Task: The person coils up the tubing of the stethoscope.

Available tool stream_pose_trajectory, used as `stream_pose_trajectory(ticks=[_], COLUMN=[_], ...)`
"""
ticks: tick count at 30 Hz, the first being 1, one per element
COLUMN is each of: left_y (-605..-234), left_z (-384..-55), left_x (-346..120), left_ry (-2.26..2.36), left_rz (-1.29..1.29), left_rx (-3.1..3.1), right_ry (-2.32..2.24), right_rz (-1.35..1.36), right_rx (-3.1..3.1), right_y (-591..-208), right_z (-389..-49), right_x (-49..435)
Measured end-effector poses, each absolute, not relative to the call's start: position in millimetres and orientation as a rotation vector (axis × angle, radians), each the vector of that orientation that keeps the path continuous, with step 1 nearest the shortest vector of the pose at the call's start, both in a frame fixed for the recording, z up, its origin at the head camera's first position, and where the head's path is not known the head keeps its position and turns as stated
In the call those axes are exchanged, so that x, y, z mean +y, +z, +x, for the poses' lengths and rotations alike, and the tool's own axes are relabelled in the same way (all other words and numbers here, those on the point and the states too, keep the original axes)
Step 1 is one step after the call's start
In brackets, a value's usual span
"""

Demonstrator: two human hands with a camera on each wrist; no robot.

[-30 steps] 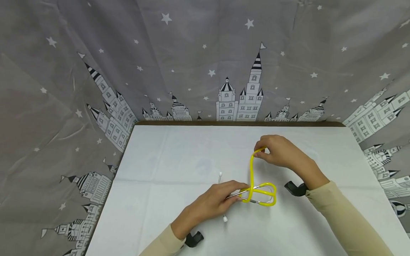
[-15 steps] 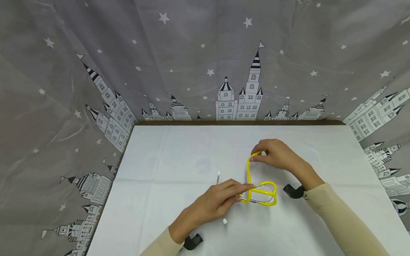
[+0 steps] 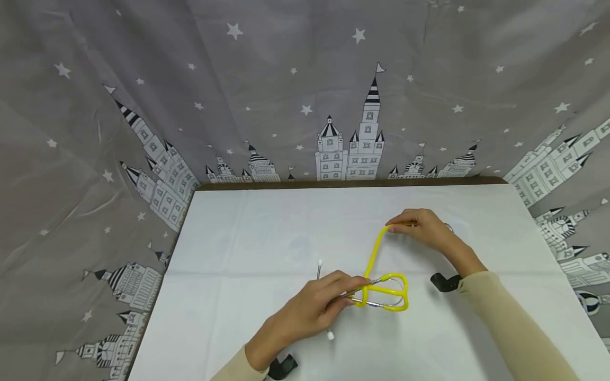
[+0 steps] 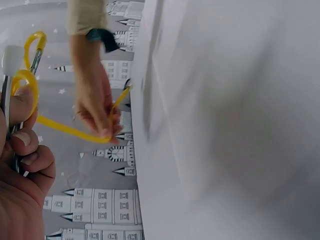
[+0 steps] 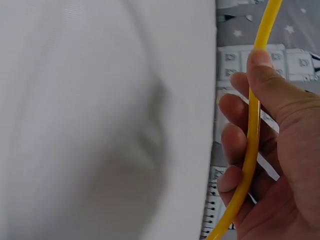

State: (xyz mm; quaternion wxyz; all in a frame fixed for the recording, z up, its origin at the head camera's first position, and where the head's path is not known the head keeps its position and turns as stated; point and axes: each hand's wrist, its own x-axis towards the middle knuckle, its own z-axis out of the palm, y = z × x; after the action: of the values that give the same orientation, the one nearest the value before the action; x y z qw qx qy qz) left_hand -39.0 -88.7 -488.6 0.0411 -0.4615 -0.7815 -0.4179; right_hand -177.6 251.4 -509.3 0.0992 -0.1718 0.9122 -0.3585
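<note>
A stethoscope with yellow tubing, metal ear tubes and white ear tips is held over the white table. Its tubing is looped round the ear tubes, just beyond the fingertips of my left hand, which grips the metal tubes. One white ear tip shows close up in the left wrist view. Farther back and to the right, my right hand pinches the tubing between thumb and fingers. In the right wrist view the yellow tubing runs across the curled fingers. A small round edge of the chest piece peeks out behind that hand.
The white-covered table ends at a dark back edge. Behind it and along the sides hangs a grey curtain printed with castles and stars. A black wrist mount sits by the right sleeve.
My right hand has shifted slightly down and then right, drawing the tubing from upright to a slant. My left hand keeps its grip on the ear tubes, nearly in place.
</note>
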Motion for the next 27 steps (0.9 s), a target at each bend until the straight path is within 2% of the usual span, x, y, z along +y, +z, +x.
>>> stream_pose_trajectory(ticks=[4, 8, 13, 17, 21, 27], left_y=[-484.9, -484.3, -488.4, -498.1, -509.4, -522.0], left_z=[-43.6, -52.1, -64.9, -74.0, -77.5, -72.9], left_x=[-94.1, -101.5, -108.1, -111.4, -113.3, -109.2], left_ry=[-1.343, -1.37, -1.329, -1.278, -1.233, -1.101], left_rz=[-1.278, -1.038, -0.722, -0.594, -0.524, -0.537], left_rx=[-2.349, -2.331, -2.357, -2.402, -2.459, -2.564], right_ry=[-0.948, -0.827, -0.799, -0.848, -0.923, -0.985], right_rz=[-0.578, -0.743, -1.067, -1.395, -1.583, -1.708], right_rx=[2.714, 2.81, 2.867, 2.872, 2.894, 2.882], right_y=[-519.7, -526.4, -525.3, -509.5, -482.0, -444.2], right_z=[-157.1, -121.2, -68.8, -36.0, -20.6, -21.1], right_x=[243.9, 231.4, 202.1, 180.1, 169.7, 161.4])
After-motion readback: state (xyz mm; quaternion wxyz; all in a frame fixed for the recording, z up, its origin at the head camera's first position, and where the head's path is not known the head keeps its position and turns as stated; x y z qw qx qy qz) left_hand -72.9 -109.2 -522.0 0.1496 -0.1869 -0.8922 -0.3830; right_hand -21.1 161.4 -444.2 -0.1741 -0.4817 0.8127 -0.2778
